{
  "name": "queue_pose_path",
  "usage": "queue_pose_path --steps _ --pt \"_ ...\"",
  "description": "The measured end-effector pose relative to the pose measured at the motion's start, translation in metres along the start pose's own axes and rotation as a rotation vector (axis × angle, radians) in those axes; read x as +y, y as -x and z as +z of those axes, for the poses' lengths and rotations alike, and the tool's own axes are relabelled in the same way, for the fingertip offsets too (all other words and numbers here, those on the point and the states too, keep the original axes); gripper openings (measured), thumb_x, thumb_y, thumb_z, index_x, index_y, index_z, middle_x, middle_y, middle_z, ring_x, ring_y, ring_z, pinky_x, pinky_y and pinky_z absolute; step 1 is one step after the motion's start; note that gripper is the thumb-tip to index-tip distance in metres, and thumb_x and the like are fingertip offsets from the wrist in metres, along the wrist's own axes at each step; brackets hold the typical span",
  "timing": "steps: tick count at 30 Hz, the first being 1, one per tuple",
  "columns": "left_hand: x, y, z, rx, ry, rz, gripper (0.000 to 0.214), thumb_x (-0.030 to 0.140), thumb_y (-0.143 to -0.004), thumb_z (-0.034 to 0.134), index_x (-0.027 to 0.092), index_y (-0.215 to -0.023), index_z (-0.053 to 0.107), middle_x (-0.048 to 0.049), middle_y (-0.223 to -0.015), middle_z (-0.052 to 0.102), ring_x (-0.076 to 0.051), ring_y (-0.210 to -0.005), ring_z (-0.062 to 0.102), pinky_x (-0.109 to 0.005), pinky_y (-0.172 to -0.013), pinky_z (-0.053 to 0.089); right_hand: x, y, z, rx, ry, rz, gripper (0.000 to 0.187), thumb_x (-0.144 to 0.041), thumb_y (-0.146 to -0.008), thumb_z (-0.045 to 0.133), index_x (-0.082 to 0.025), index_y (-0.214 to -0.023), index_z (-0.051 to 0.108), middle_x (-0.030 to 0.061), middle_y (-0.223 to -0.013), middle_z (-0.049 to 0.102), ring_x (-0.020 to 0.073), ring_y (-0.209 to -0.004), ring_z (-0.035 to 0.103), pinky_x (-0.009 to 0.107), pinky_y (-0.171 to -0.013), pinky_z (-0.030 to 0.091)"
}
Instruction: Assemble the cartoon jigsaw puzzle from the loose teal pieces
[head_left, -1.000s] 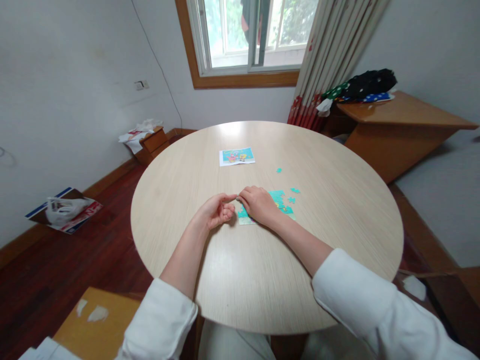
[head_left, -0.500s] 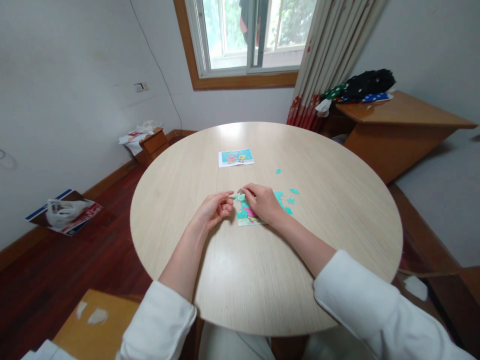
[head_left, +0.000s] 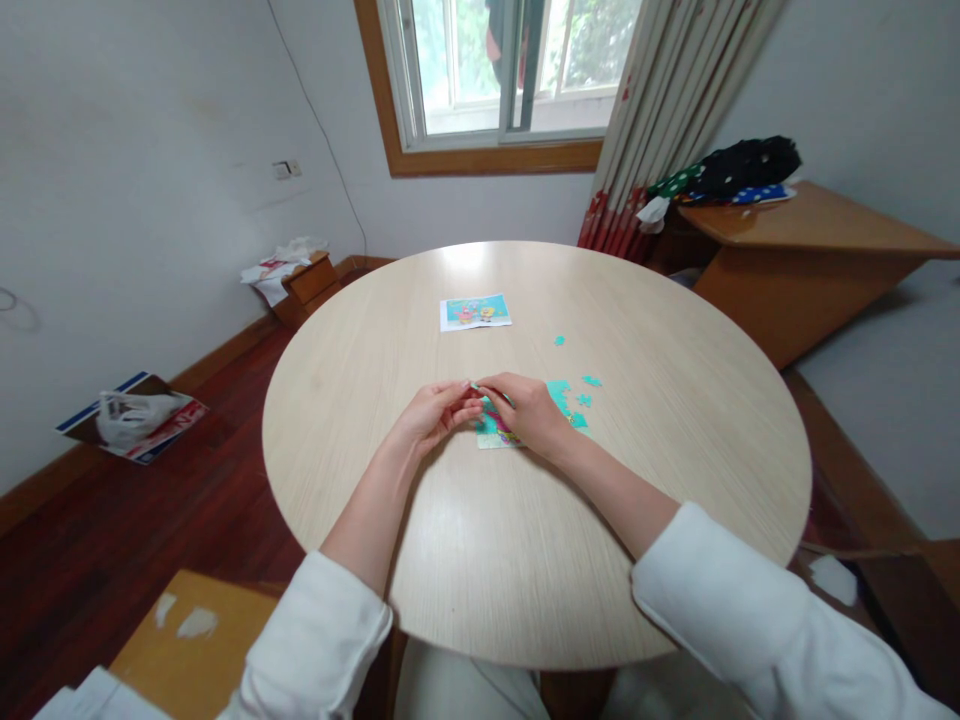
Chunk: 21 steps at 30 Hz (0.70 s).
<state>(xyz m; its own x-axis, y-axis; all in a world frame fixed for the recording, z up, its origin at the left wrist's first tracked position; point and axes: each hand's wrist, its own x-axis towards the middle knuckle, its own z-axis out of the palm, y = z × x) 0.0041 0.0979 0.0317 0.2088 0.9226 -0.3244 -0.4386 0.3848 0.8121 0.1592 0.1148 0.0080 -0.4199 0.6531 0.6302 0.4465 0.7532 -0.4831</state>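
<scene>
Above the left edge of a partly joined jigsaw puzzle (head_left: 495, 438), my two hands meet at the fingertips. A tiny puzzle piece (head_left: 474, 387) shows between them. My left hand (head_left: 439, 415) pinches it with thumb and forefinger, the other fingers loosely curled. From the right, my right hand (head_left: 525, 408) is closed on the piece too, and it covers much of the puzzle's middle. Loose turquoise puzzle pieces lie right of the puzzle, among them one piece (head_left: 592, 381) and another piece (head_left: 584, 400). Farther back is a single piece (head_left: 559, 341).
A picture sheet (head_left: 475, 312) with two cartoon figures lies beyond my hands on the round wooden table (head_left: 337, 400). Dark clothes (head_left: 742, 168) are piled on a brown desk (head_left: 825, 225) at the right. On the floor at left is a white plastic bag (head_left: 135, 417).
My hands have come together, fingertips now touching around the small piece. The left hand moved slightly right. The view has shifted a little.
</scene>
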Motion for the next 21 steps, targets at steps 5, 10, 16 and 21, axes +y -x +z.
queue_pose_path --steps 5,10,16,21 --pt "-0.0030 -0.0024 -0.0025 -0.012 0.030 0.026 0.006 0.006 -0.077 0.060 0.007 -0.073 0.064 -0.0040 -0.062 0.067 -0.007 -0.052 0.062 -0.015 -0.057 0.054 -0.0014 -0.0002 -0.0008 0.004 -0.017 0.016 0.013 -0.016 -0.083 0.055 -0.018 -0.088 0.067 0.0063 -0.084 0.070 0.0157 -0.077 0.064 0.027 -0.071 0.048" --pt "-0.0052 -0.0045 -0.0051 -0.042 0.021 0.037 0.007 0.005 -0.070 0.067 0.009 -0.077 0.065 -0.0034 -0.065 0.068 -0.008 -0.053 0.063 -0.015 -0.056 0.054 -0.0059 -0.0007 -0.0034 0.033 -0.064 0.072 0.012 -0.016 -0.080 0.058 -0.018 -0.088 0.067 0.0056 -0.085 0.070 0.0153 -0.077 0.064 0.027 -0.072 0.049" --pt "-0.0068 -0.0070 -0.0085 -0.039 -0.048 0.102 0.020 0.007 -0.061 0.075 0.008 -0.079 0.068 -0.0036 -0.066 0.068 -0.007 -0.052 0.060 -0.018 -0.056 0.053 -0.0068 -0.0009 -0.0057 0.063 -0.129 0.133 0.012 -0.019 -0.080 0.058 -0.018 -0.086 0.069 0.0052 -0.083 0.071 0.0155 -0.074 0.065 0.028 -0.072 0.050" --pt "-0.0068 -0.0078 -0.0090 0.015 -0.099 0.173 0.026 0.015 -0.054 0.080 0.009 -0.075 0.066 -0.0018 -0.057 0.065 -0.008 -0.049 0.057 -0.020 -0.052 0.050 -0.0015 -0.0019 -0.0050 0.056 -0.146 0.158 0.016 -0.018 -0.082 0.054 -0.019 -0.083 0.070 0.0048 -0.083 0.072 0.0155 -0.075 0.065 0.028 -0.073 0.050"
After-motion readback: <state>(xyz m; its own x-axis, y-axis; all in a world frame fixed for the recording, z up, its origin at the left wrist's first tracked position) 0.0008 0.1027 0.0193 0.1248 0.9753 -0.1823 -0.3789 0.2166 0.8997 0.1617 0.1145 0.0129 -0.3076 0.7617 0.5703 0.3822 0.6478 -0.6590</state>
